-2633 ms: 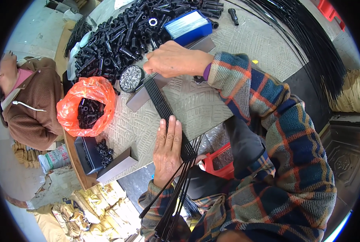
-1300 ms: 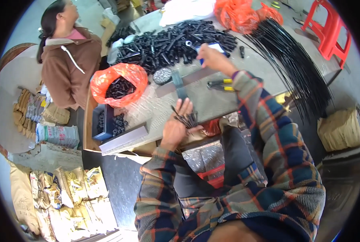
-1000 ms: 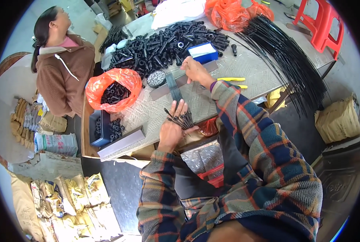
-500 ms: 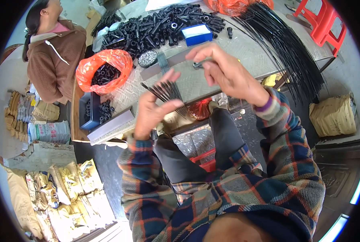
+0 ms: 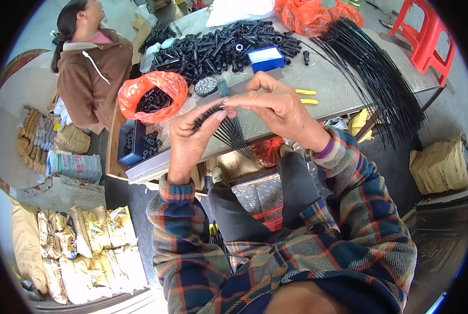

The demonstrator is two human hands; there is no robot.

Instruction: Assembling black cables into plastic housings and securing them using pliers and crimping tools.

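My left hand [image 5: 189, 138] grips a fanned bunch of thin black rods [image 5: 237, 140], whose free lengths slant down to the right over the table's front edge. Dark ends of the bunch stick out between its thumb and fingers. My right hand [image 5: 283, 110] has come to the same spot, its fingertips pinched at the rod ends. A small pale glint shows between the two hands; what the right fingers hold is too small to tell. Just beyond lie a strip of parallel dark rods [image 5: 223, 88], a round tin of small shiny pieces [image 5: 206, 86] and yellow-handled pliers [image 5: 308, 97].
Black tubular parts [image 5: 218, 52] are heaped on the table around a blue box [image 5: 266, 58]. An orange bag [image 5: 152, 97] of black parts stands left, long black rods [image 5: 370, 78] lie right. A red stool [image 5: 425, 36] is at the far right; another person [image 5: 92, 68] is at the left.
My right hand has moved left and down to meet the left hand at the rod ends. Left fingers have closed further over the bunch. The view has shifted slightly; the yellow-handled pliers now show.
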